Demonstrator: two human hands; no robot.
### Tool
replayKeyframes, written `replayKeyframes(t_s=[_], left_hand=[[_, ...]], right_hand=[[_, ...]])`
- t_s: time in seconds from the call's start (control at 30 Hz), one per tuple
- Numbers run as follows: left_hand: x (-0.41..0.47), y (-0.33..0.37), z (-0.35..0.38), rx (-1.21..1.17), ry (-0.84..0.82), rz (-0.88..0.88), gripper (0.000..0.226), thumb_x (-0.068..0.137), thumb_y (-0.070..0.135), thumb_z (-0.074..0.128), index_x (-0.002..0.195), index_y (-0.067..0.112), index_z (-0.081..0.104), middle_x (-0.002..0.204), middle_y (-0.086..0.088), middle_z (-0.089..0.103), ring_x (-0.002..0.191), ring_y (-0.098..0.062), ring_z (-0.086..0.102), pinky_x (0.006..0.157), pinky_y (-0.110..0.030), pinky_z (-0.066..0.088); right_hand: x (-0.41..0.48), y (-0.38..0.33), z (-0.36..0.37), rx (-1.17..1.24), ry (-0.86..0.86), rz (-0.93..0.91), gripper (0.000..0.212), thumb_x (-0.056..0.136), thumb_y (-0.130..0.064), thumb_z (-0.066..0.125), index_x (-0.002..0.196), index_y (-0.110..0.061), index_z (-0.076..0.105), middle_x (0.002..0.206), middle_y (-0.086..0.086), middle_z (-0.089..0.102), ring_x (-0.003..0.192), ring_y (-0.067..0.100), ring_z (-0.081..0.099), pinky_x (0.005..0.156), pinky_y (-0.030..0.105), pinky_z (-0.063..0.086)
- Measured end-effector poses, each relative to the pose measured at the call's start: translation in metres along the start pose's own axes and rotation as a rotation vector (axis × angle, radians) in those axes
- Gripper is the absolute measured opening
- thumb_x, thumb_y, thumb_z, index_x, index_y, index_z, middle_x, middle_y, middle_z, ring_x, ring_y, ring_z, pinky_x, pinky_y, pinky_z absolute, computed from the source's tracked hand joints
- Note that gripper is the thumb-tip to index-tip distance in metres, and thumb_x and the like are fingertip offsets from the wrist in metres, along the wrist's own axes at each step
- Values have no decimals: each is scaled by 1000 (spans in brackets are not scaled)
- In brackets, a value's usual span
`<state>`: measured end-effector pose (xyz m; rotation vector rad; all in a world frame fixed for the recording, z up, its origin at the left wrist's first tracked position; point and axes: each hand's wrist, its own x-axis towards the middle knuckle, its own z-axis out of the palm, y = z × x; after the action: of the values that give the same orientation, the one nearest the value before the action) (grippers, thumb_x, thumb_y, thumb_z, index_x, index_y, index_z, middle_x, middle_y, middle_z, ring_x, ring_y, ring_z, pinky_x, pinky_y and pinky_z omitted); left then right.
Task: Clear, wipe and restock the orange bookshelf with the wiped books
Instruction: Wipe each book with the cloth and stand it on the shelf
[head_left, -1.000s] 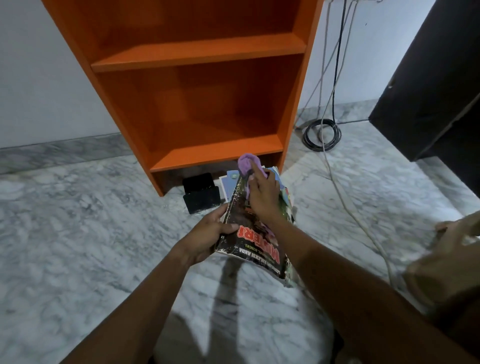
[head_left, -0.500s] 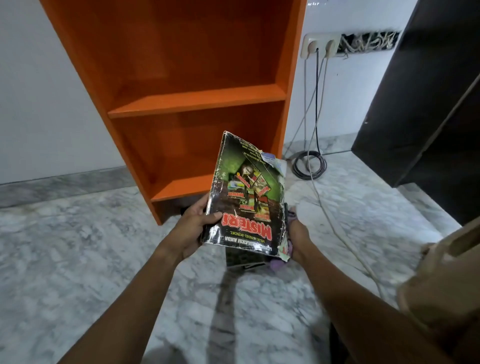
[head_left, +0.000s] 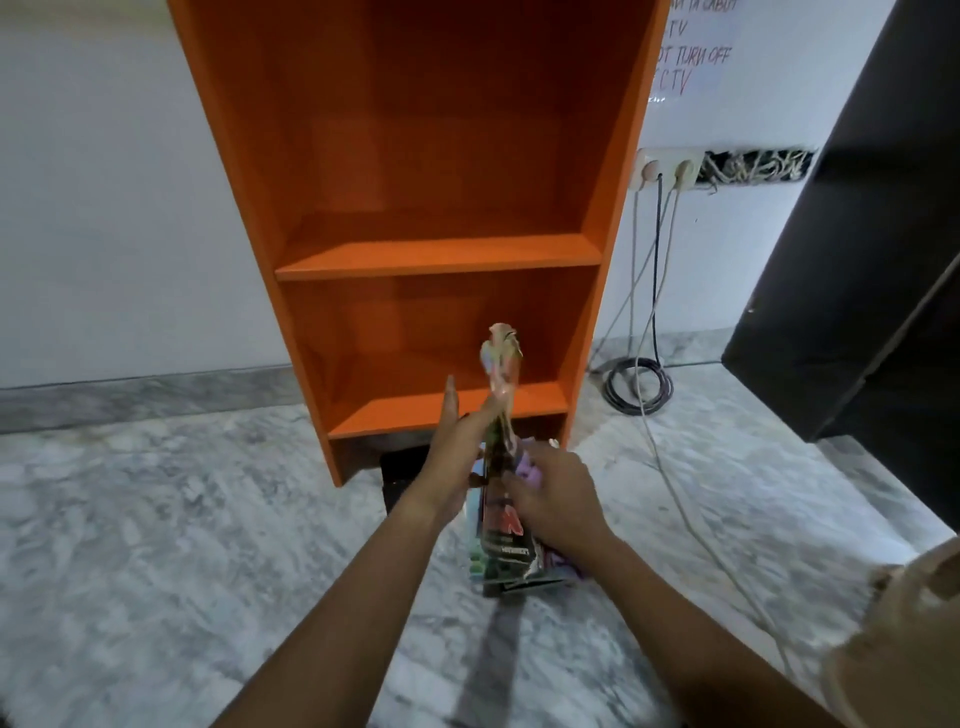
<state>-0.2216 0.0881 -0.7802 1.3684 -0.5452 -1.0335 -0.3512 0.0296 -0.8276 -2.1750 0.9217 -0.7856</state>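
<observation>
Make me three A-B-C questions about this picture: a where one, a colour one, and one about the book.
1. Where is the coiled black cable? A) marble floor, right of the orange wooden bookshelf B) a shelf C) a hand
2. The small cloth in the right hand is? A) yellow B) purple C) white
3. The worn dark paperback book is? A) flat on a shelf B) open on the floor C) held up by both hands
A: it lies by the bookshelf's foot. B: purple shows at the fingers. C: the left hand presses one side, the right grips the other.
</observation>
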Motion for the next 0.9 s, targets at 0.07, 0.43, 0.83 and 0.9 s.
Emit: replayKeyframes(t_s=[0.07, 0.43, 0.83, 0.9], left_hand=[[14, 3, -5, -104, 26, -51, 101, 63, 67, 84, 147, 29, 44, 141, -11, 58, 125, -39, 58, 97, -52, 53], [-15, 21, -20, -478, -341, -29, 48, 106, 43, 41, 140, 15, 58, 133, -12, 66, 121, -29, 65, 94, -38, 57], [-26, 25, -29, -405, -263, -38, 44, 104, 38, 41, 117, 8, 70, 121, -22, 69, 111, -41, 67, 102, -58, 49], [-24, 25, -33, -419, -235, -22, 42, 103, 37, 42, 120, 8, 67, 121, -20, 70, 110, -41, 67, 103, -60, 48]], right_hand=[[-16, -9, 15, -179, 44, -228, 11, 86, -21, 57, 91, -26, 66, 76, -12, 58, 73, 5, 59, 54, 17, 35], [6, -47, 19, -105, 134, -277, 57, 105, -51, 30, 160, -41, 21, 170, -6, 12, 158, 12, 4, 128, 44, 2], [56, -41, -5, 558, 131, 179, 39, 103, -52, 47, 126, -28, 66, 116, 5, 69, 100, 14, 62, 88, 33, 51], [52, -25, -8, 685, 22, 279, 43, 107, -42, 45, 89, -19, 76, 83, 20, 67, 74, 22, 60, 77, 34, 48]])
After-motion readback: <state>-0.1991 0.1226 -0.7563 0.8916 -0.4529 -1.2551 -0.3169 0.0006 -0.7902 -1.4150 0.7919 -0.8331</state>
